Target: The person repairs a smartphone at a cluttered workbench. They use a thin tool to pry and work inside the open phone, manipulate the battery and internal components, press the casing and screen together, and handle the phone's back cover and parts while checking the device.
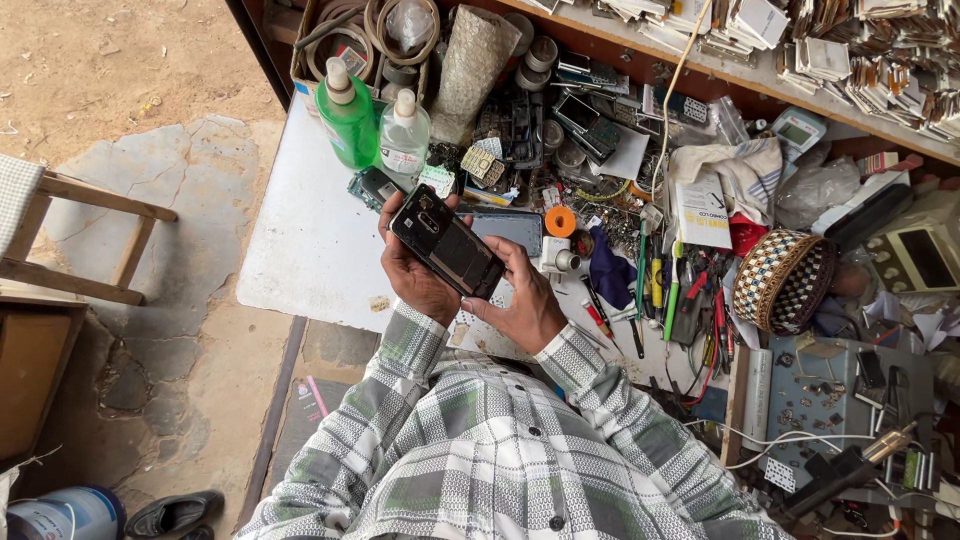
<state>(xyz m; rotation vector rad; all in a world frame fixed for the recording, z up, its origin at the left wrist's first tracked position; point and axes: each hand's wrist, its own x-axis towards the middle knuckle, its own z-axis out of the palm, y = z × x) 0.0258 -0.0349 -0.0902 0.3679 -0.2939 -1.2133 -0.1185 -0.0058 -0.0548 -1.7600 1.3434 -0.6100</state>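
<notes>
**Phone held in both hands over the bench**

Phone [447, 243], black with its back opened, sits tilted between your hands above the white worktop [310, 240]. Your left hand [415, 275] cradles it from beneath, fingers wrapped around its edge; your right hand [525, 300] grips its lower end. Green bottle [347, 118] and clear bottle [404, 135] stand just beyond.
</notes>
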